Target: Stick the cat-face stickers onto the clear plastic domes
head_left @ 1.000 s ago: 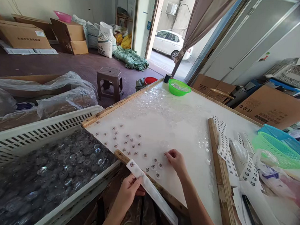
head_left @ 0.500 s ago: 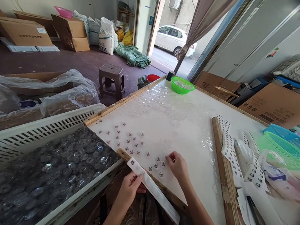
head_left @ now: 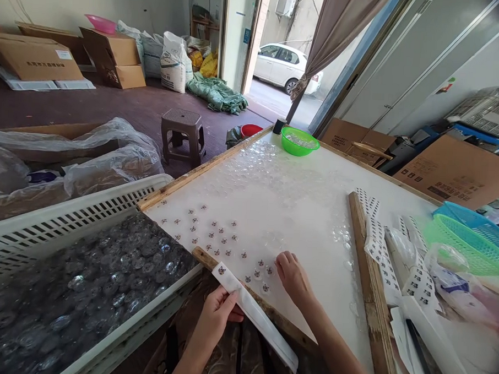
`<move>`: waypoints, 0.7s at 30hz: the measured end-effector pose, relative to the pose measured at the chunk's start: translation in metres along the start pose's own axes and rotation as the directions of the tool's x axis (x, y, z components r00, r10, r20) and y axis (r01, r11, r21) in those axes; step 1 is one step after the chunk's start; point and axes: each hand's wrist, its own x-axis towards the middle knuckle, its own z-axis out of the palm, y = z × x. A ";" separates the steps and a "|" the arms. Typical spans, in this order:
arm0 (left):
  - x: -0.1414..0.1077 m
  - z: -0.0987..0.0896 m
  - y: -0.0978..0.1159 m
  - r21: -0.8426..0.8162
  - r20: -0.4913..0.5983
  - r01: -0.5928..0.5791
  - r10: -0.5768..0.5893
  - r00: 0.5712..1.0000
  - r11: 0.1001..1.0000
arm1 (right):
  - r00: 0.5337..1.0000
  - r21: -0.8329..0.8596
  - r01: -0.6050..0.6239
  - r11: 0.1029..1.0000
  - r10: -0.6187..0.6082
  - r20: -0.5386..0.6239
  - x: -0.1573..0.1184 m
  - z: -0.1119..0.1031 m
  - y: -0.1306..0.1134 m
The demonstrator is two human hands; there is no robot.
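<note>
My left hand [head_left: 217, 312] is closed round a long white strip of stickers [head_left: 260, 325], thumb on top. One dark animal-face sticker [head_left: 221, 270] shows at the strip's far end. On the white tabletop [head_left: 298, 216], my right hand [head_left: 292, 274] rests with its fingers curled down and pressed together. Whatever lies under its fingertips is hidden. Just left of it are several small clear pieces bearing the same dark face [head_left: 265, 287], and more of them spread toward the left edge. Plain clear pieces [head_left: 255, 154] lie farther back on the table.
A white slotted crate [head_left: 146, 189] full of clear round pieces [head_left: 88, 279] adjoins the table on the left. Wooden strips [head_left: 204, 171] edge the tabletop. A green bowl [head_left: 300, 142] stands at the far corner. To the right are a wooden bar [head_left: 371, 291], sticker sheets [head_left: 379, 248] and baskets [head_left: 457, 245].
My right hand's fingers have turned downward, and the dark spot at their tips is now out of sight. My left hand keeps its hold on the strip. The view has shifted slightly.
</note>
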 end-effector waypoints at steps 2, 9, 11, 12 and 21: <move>0.001 0.000 0.000 -0.005 -0.001 -0.003 0.003 1.000 1.000 | 0.999 -0.007 -0.031 0.999 0.031 0.024 0.000 0.001 0.001; 0.003 -0.002 -0.003 0.001 -0.017 -0.004 0.004 1.000 1.000 | 0.979 -0.069 -0.175 0.982 0.180 0.092 -0.001 0.002 -0.005; 0.003 -0.002 -0.002 -0.003 -0.018 -0.004 0.004 1.000 1.000 | 0.972 -0.041 -0.208 0.977 0.211 0.102 -0.001 0.000 -0.007; 0.003 -0.002 -0.002 -0.003 -0.018 -0.002 0.002 1.000 1.000 | 0.969 -0.004 -0.223 0.975 0.223 0.107 -0.001 -0.002 -0.007; 0.004 -0.004 -0.002 0.010 -0.041 0.000 0.001 0.999 1.000 | 0.873 0.331 -0.483 0.811 0.414 0.259 0.012 -0.018 0.009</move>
